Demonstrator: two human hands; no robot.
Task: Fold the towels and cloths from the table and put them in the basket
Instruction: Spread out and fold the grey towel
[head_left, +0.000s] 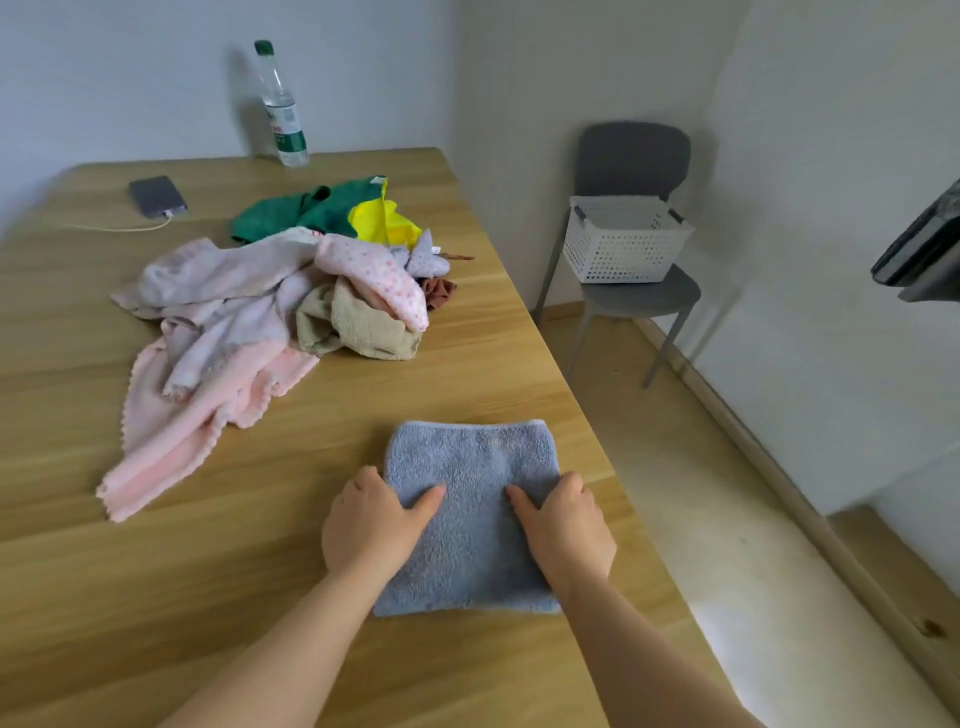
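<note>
The folded blue-grey towel (470, 467) is lying on the table (260, 597) at lower centre, with the left hand (371, 519) and right hand (563, 525) each gripping a side edge, thumbs resting on top. Their fingers are curling under the edges, hidden. The white basket (621, 244) is sitting on the chair (636, 156) at upper right, and unfolded cloths (270, 306) are lying heaped at centre left.
</note>
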